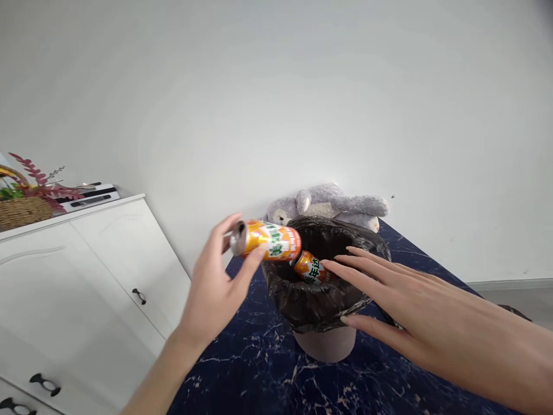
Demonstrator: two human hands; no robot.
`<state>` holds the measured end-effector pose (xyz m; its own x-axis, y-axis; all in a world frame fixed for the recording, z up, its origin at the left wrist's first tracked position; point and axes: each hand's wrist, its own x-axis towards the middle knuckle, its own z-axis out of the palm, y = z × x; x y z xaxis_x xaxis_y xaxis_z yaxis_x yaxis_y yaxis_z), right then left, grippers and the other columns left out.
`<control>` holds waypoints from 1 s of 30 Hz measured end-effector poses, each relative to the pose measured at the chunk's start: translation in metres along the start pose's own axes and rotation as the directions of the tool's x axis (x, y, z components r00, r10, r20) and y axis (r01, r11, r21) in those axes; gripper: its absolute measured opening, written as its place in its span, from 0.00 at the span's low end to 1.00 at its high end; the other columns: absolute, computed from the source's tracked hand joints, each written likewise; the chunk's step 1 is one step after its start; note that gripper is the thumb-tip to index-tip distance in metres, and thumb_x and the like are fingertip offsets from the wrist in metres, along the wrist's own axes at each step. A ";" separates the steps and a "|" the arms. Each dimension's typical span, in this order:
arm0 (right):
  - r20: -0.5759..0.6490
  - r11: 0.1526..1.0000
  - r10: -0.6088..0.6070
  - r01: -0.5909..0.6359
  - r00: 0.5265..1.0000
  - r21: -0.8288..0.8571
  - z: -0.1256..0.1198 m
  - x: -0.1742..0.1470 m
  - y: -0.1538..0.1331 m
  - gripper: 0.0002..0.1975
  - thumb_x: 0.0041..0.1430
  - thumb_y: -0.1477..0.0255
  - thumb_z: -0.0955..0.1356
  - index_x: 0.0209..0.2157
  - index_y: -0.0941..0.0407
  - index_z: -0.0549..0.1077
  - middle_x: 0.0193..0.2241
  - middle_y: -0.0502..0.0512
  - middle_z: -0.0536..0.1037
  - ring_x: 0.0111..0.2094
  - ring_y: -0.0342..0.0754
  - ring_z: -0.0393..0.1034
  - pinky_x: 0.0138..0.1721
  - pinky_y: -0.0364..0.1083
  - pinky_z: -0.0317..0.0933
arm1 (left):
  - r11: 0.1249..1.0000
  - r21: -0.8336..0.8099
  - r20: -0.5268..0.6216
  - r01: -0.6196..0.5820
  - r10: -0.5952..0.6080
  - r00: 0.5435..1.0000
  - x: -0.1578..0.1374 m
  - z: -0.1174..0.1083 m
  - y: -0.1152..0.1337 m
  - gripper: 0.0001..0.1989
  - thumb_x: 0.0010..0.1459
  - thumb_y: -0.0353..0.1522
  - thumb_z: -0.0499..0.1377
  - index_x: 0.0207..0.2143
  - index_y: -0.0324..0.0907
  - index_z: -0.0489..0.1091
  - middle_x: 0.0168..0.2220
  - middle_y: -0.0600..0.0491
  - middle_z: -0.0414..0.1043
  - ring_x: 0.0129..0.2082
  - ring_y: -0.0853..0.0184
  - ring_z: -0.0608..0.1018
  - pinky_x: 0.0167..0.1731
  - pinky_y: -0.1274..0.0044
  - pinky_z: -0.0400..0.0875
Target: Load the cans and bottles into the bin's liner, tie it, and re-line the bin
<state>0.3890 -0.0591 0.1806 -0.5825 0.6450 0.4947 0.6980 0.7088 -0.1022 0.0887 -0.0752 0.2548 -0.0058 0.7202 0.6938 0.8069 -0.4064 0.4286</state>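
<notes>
Between the thumb and fingers of my left hand (219, 275) is an orange soda can (276, 241), lying nearly sideways with its opened top toward the left. Its base end is over the left part of a trash bin (325, 343) lined with a black plastic bag (319, 302). A second soda can (311, 268), also orange with green lettering, is inside the bag's mouth. My right hand (401, 297) reaches over the bin's right side with fingers stretched out. Its fingertips are close to the second can; whether they touch it I cannot tell.
The bin stands on a dark blue marbled table (250, 357). A grey plush toy (322, 204) lies behind it by the white wall. At left is a white cabinet (86, 288) with black handles, topped by a wicker basket (23, 213) with plants.
</notes>
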 end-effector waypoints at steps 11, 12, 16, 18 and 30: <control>-0.135 0.998 -0.048 0.041 0.990 -0.053 -0.003 0.015 -0.010 0.31 0.77 0.52 0.59 0.74 0.48 0.63 0.69 0.55 0.71 0.64 0.63 0.73 0.57 0.61 0.77 | 0.985 -0.165 0.155 -0.045 0.071 0.985 0.029 0.068 -0.012 0.36 0.69 0.52 0.60 0.73 0.54 0.55 0.76 0.46 0.58 0.76 0.49 0.60 0.73 0.52 0.61; -0.145 0.998 -0.040 0.032 0.989 -0.060 -0.004 0.017 -0.012 0.31 0.77 0.51 0.60 0.73 0.48 0.64 0.68 0.55 0.72 0.63 0.63 0.74 0.56 0.60 0.77 | 0.979 -0.186 0.124 -0.079 0.103 0.987 0.031 0.065 -0.011 0.38 0.68 0.53 0.61 0.74 0.56 0.52 0.77 0.48 0.53 0.77 0.49 0.56 0.74 0.52 0.59; -0.155 0.997 -0.004 -0.009 0.988 -0.079 0.003 0.023 -0.010 0.33 0.75 0.49 0.62 0.75 0.44 0.60 0.68 0.52 0.73 0.62 0.61 0.76 0.58 0.58 0.76 | 0.915 -0.323 -0.019 -0.243 0.251 0.968 0.035 0.051 -0.006 0.52 0.58 0.65 0.61 0.76 0.65 0.42 0.81 0.61 0.35 0.80 0.50 0.37 0.77 0.54 0.43; -0.139 0.996 -0.002 -0.010 0.990 -0.090 0.009 0.024 -0.005 0.35 0.74 0.49 0.63 0.76 0.42 0.56 0.69 0.50 0.71 0.62 0.62 0.75 0.59 0.58 0.76 | 0.864 -0.439 -0.022 -0.246 0.263 0.964 0.036 0.048 -0.005 0.52 0.55 0.69 0.58 0.76 0.70 0.42 0.81 0.67 0.34 0.80 0.52 0.35 0.77 0.54 0.40; -0.015 0.975 0.035 -0.037 0.999 -0.218 0.023 0.023 -0.007 0.39 0.71 0.49 0.62 0.78 0.33 0.44 0.72 0.39 0.63 0.65 0.65 0.71 0.56 0.65 0.78 | 0.537 -0.836 0.164 0.109 0.054 0.985 0.035 0.035 -0.018 0.49 0.64 0.59 0.53 0.78 0.65 0.29 0.76 0.69 0.55 0.79 0.62 0.51 0.76 0.67 0.53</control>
<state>0.3614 -0.0428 0.1728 -0.5514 0.6647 0.5040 0.7933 0.6048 0.0703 0.0950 -0.0232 0.2509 0.1350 0.7794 0.6118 -0.0611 -0.6097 0.7902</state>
